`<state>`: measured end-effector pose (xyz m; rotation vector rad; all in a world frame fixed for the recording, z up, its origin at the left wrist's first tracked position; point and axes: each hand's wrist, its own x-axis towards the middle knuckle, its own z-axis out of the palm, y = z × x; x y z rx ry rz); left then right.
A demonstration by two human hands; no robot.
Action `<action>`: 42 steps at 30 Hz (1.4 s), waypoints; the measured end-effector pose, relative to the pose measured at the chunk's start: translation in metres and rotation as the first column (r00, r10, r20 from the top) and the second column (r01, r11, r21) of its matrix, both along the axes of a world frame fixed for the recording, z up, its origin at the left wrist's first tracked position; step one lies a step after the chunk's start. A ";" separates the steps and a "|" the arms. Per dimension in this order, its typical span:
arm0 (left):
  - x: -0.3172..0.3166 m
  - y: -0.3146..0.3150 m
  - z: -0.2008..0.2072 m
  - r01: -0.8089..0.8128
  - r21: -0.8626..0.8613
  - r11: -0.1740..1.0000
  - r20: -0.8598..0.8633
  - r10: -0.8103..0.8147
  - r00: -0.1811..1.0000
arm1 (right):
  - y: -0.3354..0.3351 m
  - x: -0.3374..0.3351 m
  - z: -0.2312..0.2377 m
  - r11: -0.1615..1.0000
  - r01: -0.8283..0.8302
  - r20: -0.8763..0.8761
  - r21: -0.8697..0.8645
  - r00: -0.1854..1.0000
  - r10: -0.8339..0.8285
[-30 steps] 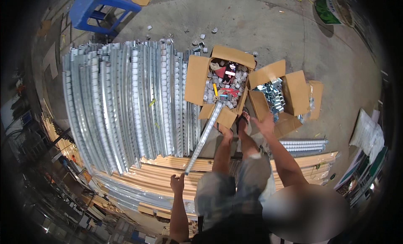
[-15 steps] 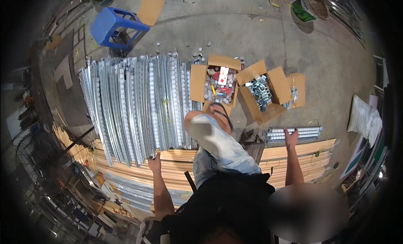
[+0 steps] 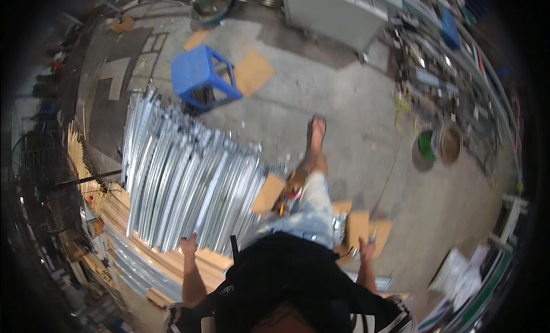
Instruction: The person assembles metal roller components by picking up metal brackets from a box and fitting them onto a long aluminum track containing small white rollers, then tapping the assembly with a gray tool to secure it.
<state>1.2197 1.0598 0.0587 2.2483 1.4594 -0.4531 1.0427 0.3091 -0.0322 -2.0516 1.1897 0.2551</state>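
Here, stands with one sandaled foot (image 3: 318,126) forward on the concrete floor (image 3: 358,138). Has the left grip (image 3: 188,245) loosely open and seemingly empty, near the lower ends of the metal channels (image 3: 189,184), laid side by side at left; cannot tell about contact. Has the right grip (image 3: 366,250) loosely open too, seemingly empty, just beside a flap of an open cardboard box (image 3: 358,223). Beyond the channels, a blue stool (image 3: 193,74).
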 end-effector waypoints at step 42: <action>1.530 -0.024 0.443 0.817 0.515 0.259 0.691 -0.690 -0.217 | 0.524 1.699 0.109 0.289 -0.898 0.267 0.331 0.383 0.884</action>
